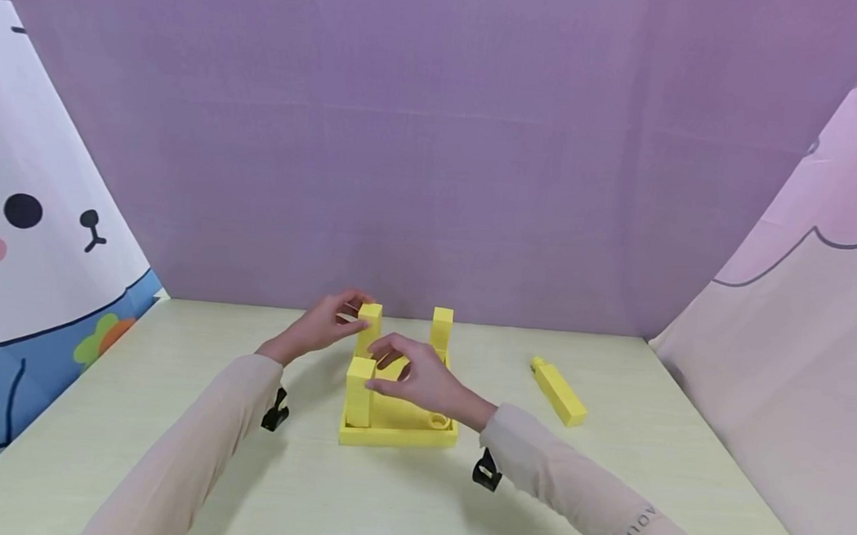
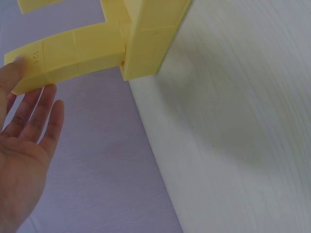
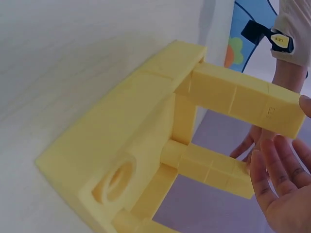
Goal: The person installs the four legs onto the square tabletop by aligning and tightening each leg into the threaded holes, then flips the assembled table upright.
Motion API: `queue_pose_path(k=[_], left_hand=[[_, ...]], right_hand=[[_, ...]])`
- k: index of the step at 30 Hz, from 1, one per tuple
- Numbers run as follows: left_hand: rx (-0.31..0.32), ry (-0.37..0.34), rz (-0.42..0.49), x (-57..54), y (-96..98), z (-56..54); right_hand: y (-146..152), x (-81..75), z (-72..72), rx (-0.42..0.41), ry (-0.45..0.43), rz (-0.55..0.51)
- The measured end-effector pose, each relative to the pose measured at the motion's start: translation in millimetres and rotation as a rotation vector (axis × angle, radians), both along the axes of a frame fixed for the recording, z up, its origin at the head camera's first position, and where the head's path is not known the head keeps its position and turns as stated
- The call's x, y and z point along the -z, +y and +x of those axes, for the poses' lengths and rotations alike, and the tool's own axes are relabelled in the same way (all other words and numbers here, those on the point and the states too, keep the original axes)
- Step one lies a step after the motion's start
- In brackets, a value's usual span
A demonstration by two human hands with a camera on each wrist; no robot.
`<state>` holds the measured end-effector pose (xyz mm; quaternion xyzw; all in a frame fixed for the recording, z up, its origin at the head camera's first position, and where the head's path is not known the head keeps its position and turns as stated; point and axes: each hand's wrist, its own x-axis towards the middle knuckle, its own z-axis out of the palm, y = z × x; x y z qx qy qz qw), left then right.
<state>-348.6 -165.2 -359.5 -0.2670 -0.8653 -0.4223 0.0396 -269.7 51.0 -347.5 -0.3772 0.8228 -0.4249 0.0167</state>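
A square yellow tray-like base (image 1: 398, 437) carries three upright yellow posts. My left hand (image 1: 323, 324) is at the back left post (image 2: 73, 51), with its thumb on one face near the top and its fingers on the other side. At the top of the front left post (image 1: 359, 393) my right hand (image 1: 422, 375) has its thumb and fingertips on either side. The back right post (image 1: 442, 328) stands untouched. A round socket (image 3: 116, 179) shows at the base's front right corner. Apart to the right, a loose yellow post (image 1: 559, 392) with a narrow knobbed end lies on its side.
The pale wooden table (image 1: 355, 500) ends at a purple cloth backdrop (image 1: 435, 153). Cartoon-printed cloths hang along the left and right sides. Black wrist straps (image 1: 486, 471) show below both sleeves.
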Motion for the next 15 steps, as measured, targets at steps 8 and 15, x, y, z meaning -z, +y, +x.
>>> queue_pose_path(k=[8,15], left_hand=[[0.004,0.0,0.01,-0.7,0.2,1.0],[-0.007,-0.004,0.007,0.2,0.2,1.3]], right_hand=[[18,-5.9,-5.3,-0.006,0.025,0.008],[38,-5.8,-9.3,0.021,0.063,0.029]])
